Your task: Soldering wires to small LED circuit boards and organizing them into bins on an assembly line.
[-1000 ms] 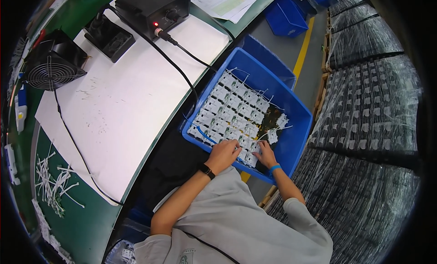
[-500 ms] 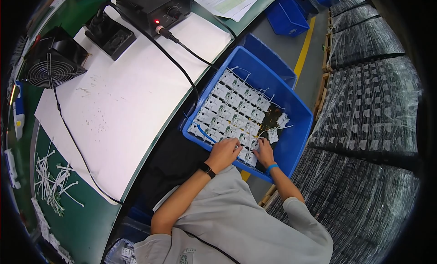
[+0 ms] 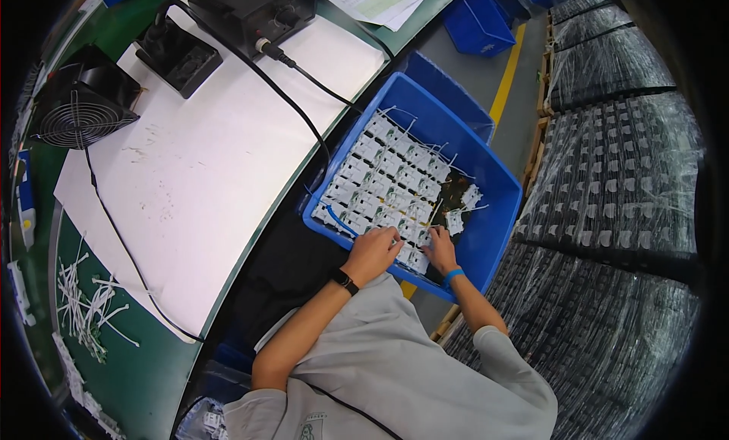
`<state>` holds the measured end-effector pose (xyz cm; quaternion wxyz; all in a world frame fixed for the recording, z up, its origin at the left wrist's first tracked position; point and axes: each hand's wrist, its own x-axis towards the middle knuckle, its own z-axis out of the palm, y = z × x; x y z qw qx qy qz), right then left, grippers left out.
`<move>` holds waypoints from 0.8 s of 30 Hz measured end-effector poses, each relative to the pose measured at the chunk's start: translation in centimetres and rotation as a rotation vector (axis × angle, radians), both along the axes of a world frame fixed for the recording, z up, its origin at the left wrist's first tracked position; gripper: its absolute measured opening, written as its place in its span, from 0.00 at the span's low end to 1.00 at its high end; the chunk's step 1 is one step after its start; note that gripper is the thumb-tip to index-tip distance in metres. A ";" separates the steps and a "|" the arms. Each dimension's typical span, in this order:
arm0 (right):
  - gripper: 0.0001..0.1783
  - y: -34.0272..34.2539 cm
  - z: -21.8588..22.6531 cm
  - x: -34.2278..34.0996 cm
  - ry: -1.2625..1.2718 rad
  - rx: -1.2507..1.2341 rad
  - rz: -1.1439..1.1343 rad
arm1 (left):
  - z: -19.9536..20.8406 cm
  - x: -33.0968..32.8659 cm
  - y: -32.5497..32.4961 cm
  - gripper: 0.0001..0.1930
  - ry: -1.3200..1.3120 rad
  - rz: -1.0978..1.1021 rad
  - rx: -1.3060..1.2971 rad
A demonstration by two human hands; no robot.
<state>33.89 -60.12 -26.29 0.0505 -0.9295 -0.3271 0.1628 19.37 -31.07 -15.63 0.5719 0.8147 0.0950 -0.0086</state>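
A: Start with the parts. Where are they?

B: I see rows of small white modules (image 3: 395, 178) packed flat in a blue bin (image 3: 497, 212), at about 2 o'clock from frame centre. The bin sits just off the bench edge, by my lap.

A: Hands?

B: My left hand (image 3: 373, 252) rests on the near row at the bin's 6 o'clock rim, fingers curled down over a module; whether the grip actually closes on it I cannot tell. My right hand (image 3: 440, 250), blue band at the wrist, lies just beside it at 3 o'clock, fingertips flat on the modules, grip loose and holding nothing that I can see.

A: Around the bin?

B: A white sheet (image 3: 197, 159) covers the green bench (image 3: 137, 372) at 9 o'clock. Black cable (image 3: 304, 121) runs across it from a black box (image 3: 254, 7) at 11 o'clock. A small fan (image 3: 80, 110) at 10 o'clock. Loose white ties (image 3: 83, 307) at 8 o'clock. Wrapped pallets (image 3: 615, 182) at 3 o'clock.
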 end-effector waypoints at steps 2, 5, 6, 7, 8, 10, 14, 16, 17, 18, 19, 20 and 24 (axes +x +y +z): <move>0.33 -0.2 -0.2 -0.1 0.009 0.001 -0.004 | -0.2 0.0 0.0 0.09 -0.013 0.004 0.004; 0.29 -0.1 0.1 -0.2 -0.035 0.025 0.031 | -0.4 -0.1 -0.1 0.09 -0.016 0.013 0.003; 0.26 0.0 0.7 -0.1 -0.005 0.083 -0.012 | -0.5 -0.1 0.0 0.09 -0.009 0.015 -0.001; 0.23 0.3 1.0 0.1 0.026 0.142 -0.054 | -0.5 -0.3 0.1 0.09 -0.005 0.020 0.002; 0.20 0.3 1.2 0.6 -0.052 0.155 -0.103 | -0.6 -0.3 0.2 0.09 -0.003 0.018 -0.004; 0.20 -1.3 0.1 2.4 -0.268 0.217 -0.199 | -0.4 0.0 0.0 0.09 -0.009 0.009 -0.014; 0.27 -2.6 -4.2 5.3 -0.383 0.194 -0.560 | -0.5 -0.1 -0.1 0.09 -0.003 0.012 -0.003; 0.31 -3.0 -5.8 6.2 -0.273 0.116 -0.761 | -0.4 -0.1 -0.1 0.09 -0.012 0.012 -0.006; 0.31 -2.9 -6.1 6.5 -0.270 0.118 -0.761 | -0.4 0.0 -0.1 0.09 -0.016 0.017 -0.002; 0.32 -2.9 -6.3 6.9 -0.246 0.137 -0.761 | -0.4 0.0 -0.1 0.09 -0.021 0.021 0.001; 0.33 -3.0 -6.5 7.2 -0.225 0.157 -0.762 | -0.3 0.1 -0.1 0.09 -0.022 0.018 0.003; 0.32 -2.9 -6.7 7.3 -0.193 0.179 -0.752 | -0.3 0.1 -0.1 0.09 -0.013 0.008 -0.004; 0.29 -2.0 -6.2 6.7 -0.166 0.219 -0.580 | -0.6 0.0 -0.1 0.09 0.004 0.003 -0.004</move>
